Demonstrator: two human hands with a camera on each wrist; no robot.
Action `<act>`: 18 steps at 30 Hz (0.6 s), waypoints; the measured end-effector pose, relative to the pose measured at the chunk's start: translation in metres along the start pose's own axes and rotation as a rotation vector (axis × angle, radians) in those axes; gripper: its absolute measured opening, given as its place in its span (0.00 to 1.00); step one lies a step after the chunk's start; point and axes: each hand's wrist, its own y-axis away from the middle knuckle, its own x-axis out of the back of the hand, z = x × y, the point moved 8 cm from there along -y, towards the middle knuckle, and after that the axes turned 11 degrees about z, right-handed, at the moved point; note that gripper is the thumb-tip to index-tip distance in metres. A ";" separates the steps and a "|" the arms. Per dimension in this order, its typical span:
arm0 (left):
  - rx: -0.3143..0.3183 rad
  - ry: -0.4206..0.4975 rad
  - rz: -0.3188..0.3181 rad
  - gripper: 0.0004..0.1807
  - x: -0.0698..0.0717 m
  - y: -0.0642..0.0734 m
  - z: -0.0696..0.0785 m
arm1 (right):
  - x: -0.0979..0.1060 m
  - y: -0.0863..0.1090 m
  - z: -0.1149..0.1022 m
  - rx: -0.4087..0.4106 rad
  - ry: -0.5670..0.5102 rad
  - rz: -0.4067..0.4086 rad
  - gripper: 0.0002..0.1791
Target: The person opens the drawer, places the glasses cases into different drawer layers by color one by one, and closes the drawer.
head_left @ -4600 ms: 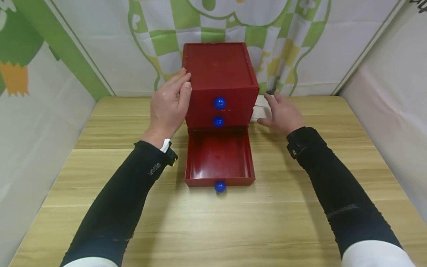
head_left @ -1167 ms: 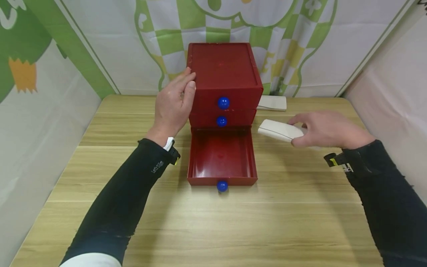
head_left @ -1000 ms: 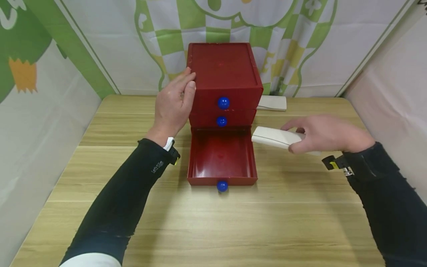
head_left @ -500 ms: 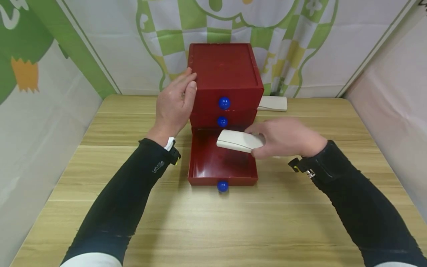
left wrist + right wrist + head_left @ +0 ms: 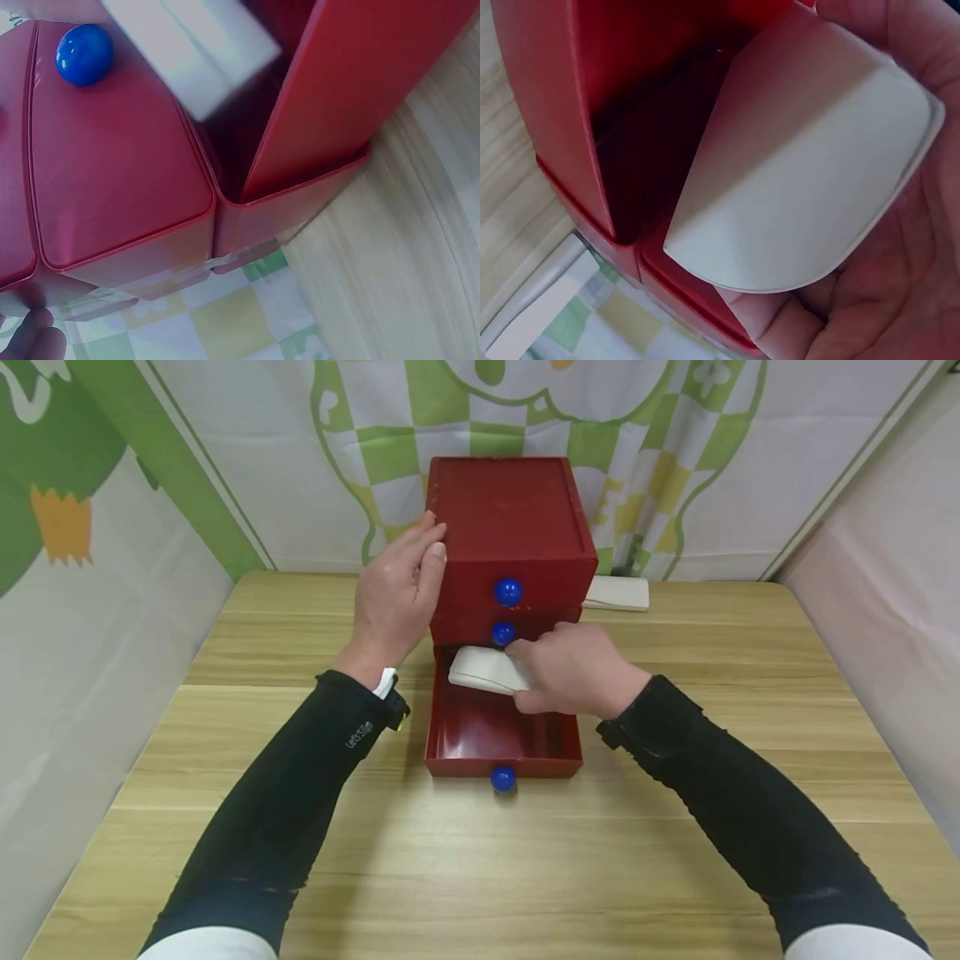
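A red drawer cabinet [image 5: 510, 510] with blue ball knobs stands at the back of the table, its bottom drawer [image 5: 504, 767] pulled out. My left hand [image 5: 395, 597] rests against the cabinet's left side, fingers fairly straight along the upper edge. In my right hand [image 5: 573, 670], a white glasses case [image 5: 486, 669] is pinched between thumb and fingers. It hangs over the rear part of the open drawer, close below the middle drawer's knob [image 5: 503, 633]. The right wrist view shows the case's rounded end [image 5: 802, 165] filling the hand; the left wrist view shows its other end [image 5: 210, 56] at the drawer opening.
A second white case [image 5: 618, 593] lies on the table [image 5: 480, 868] behind the cabinet's right side, partly hidden by it. Patterned curtain fabric [image 5: 420, 443] hangs right behind the cabinet, and white fabric walls rise at both sides.
My right hand has picked up a white glasses case from beside the cabinet and carried it left over the open drawer. The left hand stays at the cabinet's side.
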 end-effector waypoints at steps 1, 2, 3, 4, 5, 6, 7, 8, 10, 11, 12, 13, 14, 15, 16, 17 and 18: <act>-0.002 0.000 0.000 0.26 0.000 0.000 0.000 | -0.003 -0.001 -0.002 0.006 0.016 0.009 0.21; -0.004 -0.001 0.000 0.26 0.000 0.000 0.000 | -0.005 -0.002 -0.003 0.016 0.029 0.019 0.21; -0.004 -0.001 0.000 0.26 0.000 0.000 0.000 | -0.008 -0.002 -0.005 0.024 0.040 0.027 0.20; -0.004 -0.002 0.001 0.26 0.000 0.000 0.000 | -0.010 -0.002 -0.007 0.033 0.048 0.031 0.20; -0.004 -0.001 0.001 0.26 0.000 0.000 0.000 | -0.013 -0.003 -0.009 0.044 0.056 0.040 0.20; -0.003 0.000 0.002 0.26 0.000 0.000 0.000 | -0.015 -0.003 -0.010 0.054 0.062 0.051 0.20; -0.002 0.000 0.003 0.26 0.000 0.000 0.000 | -0.016 -0.003 -0.012 0.064 0.068 0.064 0.20; 0.000 0.000 0.003 0.26 0.000 0.000 0.000 | -0.018 -0.003 -0.013 0.071 0.071 0.075 0.19; 0.003 0.000 0.001 0.26 0.000 0.000 0.000 | -0.021 -0.004 -0.015 0.087 0.079 0.106 0.18; 0.005 -0.001 -0.002 0.26 0.000 0.000 0.000 | -0.022 -0.004 -0.015 0.095 0.085 0.125 0.18; 0.005 -0.002 -0.003 0.26 0.000 0.000 0.000 | -0.023 -0.004 -0.016 0.100 0.090 0.142 0.18; 0.006 -0.004 -0.005 0.26 0.000 0.000 0.000 | -0.024 -0.004 -0.016 0.105 0.095 0.157 0.18; 0.006 -0.004 -0.007 0.26 0.000 0.000 0.000 | -0.025 -0.004 -0.016 0.109 0.097 0.169 0.18; 0.005 -0.004 -0.007 0.26 0.000 0.000 0.000 | -0.026 -0.005 -0.017 0.113 0.100 0.178 0.18; 0.003 -0.005 -0.007 0.26 0.000 0.000 0.000 | -0.028 -0.005 -0.017 0.114 0.101 0.182 0.18; 0.001 -0.005 -0.006 0.26 0.000 0.001 0.001 | -0.029 -0.005 -0.016 0.115 0.103 0.185 0.18; -0.002 -0.004 -0.003 0.26 0.001 0.001 0.001 | -0.031 -0.006 -0.016 0.115 0.104 0.185 0.18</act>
